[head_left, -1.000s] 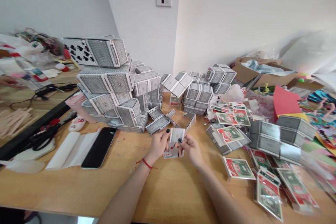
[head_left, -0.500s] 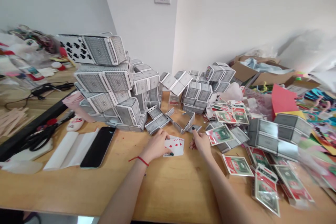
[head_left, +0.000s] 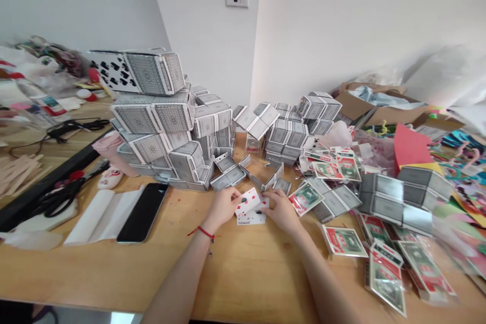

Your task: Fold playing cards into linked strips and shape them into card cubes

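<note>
My left hand, with a red string on its wrist, is closed on a playing card showing red diamonds, tilted face up. My right hand is closed on a second diamond card, partly hidden behind the first. Below both, a white card lies on the wooden table. Just beyond my hands stand folded card pieces, forming an open, angular frame. A flat folded card piece lies close to my right fingers.
Tall stacked card boxes rise at left, with lower stacks at the back right. A phone, a white paper roll and scissors lie left. Red-and-green card packs and joined card blocks fill the right.
My left hand has lifted a diamond card and tilted it. My right hand has moved left from the folded pieces and grasped another diamond card, exposing the white card below.
</note>
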A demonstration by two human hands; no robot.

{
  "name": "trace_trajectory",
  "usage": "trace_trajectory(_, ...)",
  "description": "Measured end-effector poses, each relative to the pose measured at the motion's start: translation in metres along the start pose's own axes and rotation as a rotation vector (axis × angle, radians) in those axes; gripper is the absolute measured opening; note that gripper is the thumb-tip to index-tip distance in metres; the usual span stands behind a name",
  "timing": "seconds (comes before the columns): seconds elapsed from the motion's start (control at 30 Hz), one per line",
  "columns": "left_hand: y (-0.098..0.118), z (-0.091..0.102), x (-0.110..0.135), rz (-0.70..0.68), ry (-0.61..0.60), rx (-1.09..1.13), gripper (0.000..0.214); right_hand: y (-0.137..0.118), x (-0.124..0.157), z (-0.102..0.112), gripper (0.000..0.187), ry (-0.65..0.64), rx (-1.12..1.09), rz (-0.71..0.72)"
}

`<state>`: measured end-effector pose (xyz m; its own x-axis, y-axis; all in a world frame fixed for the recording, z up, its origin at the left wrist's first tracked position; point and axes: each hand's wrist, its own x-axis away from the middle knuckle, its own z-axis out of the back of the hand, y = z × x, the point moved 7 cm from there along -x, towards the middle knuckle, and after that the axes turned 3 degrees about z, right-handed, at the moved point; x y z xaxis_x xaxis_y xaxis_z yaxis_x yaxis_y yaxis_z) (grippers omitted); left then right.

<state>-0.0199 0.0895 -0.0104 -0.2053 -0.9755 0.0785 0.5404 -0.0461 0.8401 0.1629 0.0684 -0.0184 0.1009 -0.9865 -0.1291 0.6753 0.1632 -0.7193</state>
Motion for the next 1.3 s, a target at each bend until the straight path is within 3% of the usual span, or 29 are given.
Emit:
trace_trajectory(0.2,-0.009,0.010,-0.005,0.041,0.111,0.024,0.015,0.004,0.003,-0.001,0.039,-0.003,0.071,-0.076)
trace_trajectory(0.37,-0.007,0.016,-0.005,0.039,0.164,0.027,0.013,0.010,0.005,0.000,0.040,0.043,-0.010,-0.139)
trace_trajectory(0.57,-0.010,0.010,-0.007,0.094,0.098,0.182,0.018,0.012,0.003,-0.010,0.021,-0.009,-0.454,-0.187)
trace_trajectory(0.67,-0.006,0.003,-0.005,0.121,0.017,0.254,0.021,0.006,0.003,-0.014,0.027,-0.060,-0.637,-0.224)
trace_trajectory(0.8,0.000,-0.003,0.000,0.129,-0.009,0.308,0.034,0.002,0.004,-0.013,0.035,-0.025,-0.806,-0.286)
trace_trajectory(0.87,0.002,-0.005,0.002,0.116,-0.019,0.311,0.038,0.003,0.004,-0.015,0.036,-0.024,-0.854,-0.307)
trace_trajectory(1.0,0.002,-0.010,0.003,0.109,-0.055,0.241,0.025,0.007,0.005,-0.018,0.036,-0.013,-0.891,-0.333)
trace_trajectory(1.2,0.011,-0.007,0.004,-0.027,-0.037,0.082,0.034,-0.004,0.004,-0.008,0.036,0.025,-0.859,-0.289)
trace_trajectory(1.3,0.012,-0.006,0.002,-0.042,-0.039,0.158,0.033,-0.010,0.004,-0.005,0.037,0.015,-0.835,-0.266)
